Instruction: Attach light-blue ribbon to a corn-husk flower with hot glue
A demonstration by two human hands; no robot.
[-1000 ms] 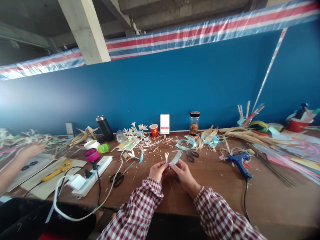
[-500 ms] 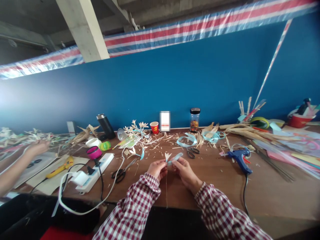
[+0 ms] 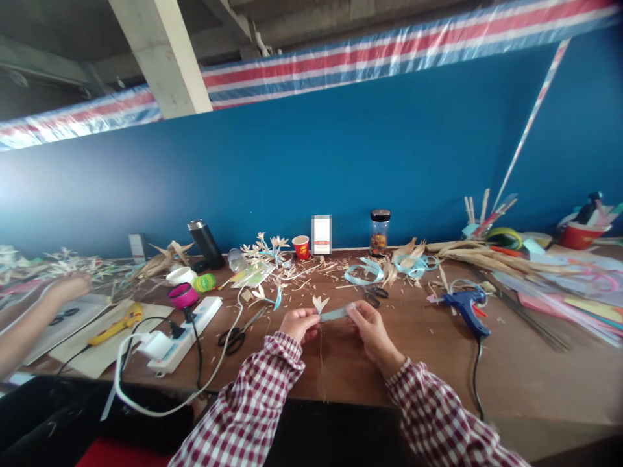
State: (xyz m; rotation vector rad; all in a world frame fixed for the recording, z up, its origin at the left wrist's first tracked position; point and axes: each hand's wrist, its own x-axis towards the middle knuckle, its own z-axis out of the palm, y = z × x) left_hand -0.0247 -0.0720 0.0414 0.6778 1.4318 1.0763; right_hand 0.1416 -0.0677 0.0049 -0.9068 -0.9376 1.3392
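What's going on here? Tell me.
Someone in checked sleeves holds a small pale flower in the left grip. The right grip pinches the end of a blue ribbon, which stretches to the flower's base. Scissors lie on the table to the left, and a blue glue gun rests to the right.

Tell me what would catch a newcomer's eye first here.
Probably the broad blue partition across the back, topped by a striped sheet in red, white and blue. Next, at centre front, the left hand pinches a small pale flower, and a light-blue ribbon runs from there to the right hand. Farther right lies a blue glue gun.
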